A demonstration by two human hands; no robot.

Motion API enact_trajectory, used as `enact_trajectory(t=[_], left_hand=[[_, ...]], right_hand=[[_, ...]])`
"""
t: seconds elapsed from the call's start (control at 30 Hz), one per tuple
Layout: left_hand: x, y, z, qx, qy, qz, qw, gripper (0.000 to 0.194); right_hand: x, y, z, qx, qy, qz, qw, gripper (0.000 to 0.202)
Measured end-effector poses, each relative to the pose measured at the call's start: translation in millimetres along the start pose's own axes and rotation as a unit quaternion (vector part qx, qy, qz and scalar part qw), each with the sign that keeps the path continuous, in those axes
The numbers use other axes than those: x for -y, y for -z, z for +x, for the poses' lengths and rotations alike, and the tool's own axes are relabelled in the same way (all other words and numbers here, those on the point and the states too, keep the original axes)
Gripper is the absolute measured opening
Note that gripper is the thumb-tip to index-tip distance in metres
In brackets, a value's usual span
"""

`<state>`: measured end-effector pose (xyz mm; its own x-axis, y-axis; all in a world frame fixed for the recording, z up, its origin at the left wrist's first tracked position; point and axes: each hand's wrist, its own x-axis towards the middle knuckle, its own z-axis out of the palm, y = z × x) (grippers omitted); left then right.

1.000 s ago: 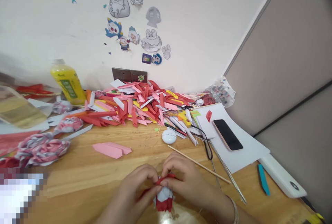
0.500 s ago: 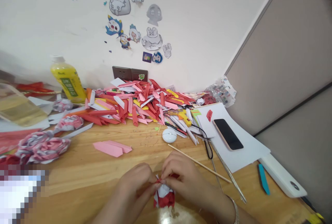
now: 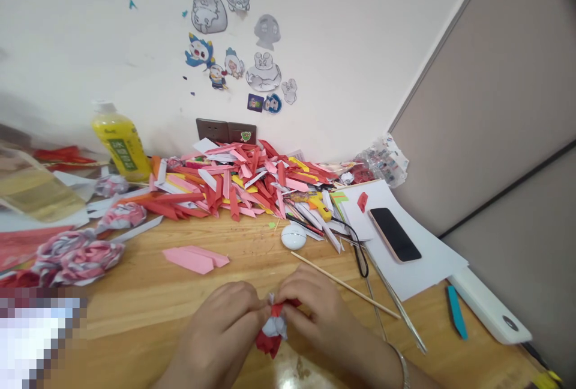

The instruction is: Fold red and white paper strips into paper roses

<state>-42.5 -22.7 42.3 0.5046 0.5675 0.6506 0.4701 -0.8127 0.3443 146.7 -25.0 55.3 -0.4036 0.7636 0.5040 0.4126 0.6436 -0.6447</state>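
Between my two hands, just over the wooden table, is a small folded paper piece in red and white. My left hand pinches its upper left side, with the fingers curled together. From the right, my right hand grips its top edge between thumb and fingers. The fingertips of both hands nearly meet there and partly cover the paper. Beyond my left hand lie pink folded paper strips. A thin wooden stick lies beyond my right hand.
Along the wall runs a heap of folded paper strips. A yellow drink bottle and woven paper balls stand left. To the right are a yellow glue gun, a white mouse-like object, a phone and a teal cutter.
The red and white paper has tilted and shifted slightly left between my fingers, showing more red at its top. Both hands keep their pinch.
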Motion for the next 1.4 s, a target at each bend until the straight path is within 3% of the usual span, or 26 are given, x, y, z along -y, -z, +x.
enact_trajectory(t=[0.23,0.77,0.93,1.1,1.4], left_hand=[[5.8,3.0,3.7,0.016,-0.005,-0.043,0.999,0.021],[8.0,3.1,16.5,0.009,0.040,-0.081,0.996,0.016],[7.2,1.7,12.5,0.024,0.044,-0.070,0.996,0.023],[7.3,0.0,11.2,0.040,0.042,-0.088,0.994,0.019],[17.3,4.8,15.4,0.099,0.061,-0.080,0.990,0.018]], right_hand=[[0.0,1.6,1.5,0.017,-0.048,0.036,0.998,0.015],[-0.2,-1.9,1.9,0.001,-0.006,-0.024,1.000,0.018],[-2.7,-5.9,0.9,-0.017,0.040,-0.059,0.997,0.020],[-3.0,-2.9,2.4,0.020,0.010,-0.072,0.997,0.019],[-5.1,-2.6,1.6,0.015,-0.012,-0.030,0.999,0.017]])
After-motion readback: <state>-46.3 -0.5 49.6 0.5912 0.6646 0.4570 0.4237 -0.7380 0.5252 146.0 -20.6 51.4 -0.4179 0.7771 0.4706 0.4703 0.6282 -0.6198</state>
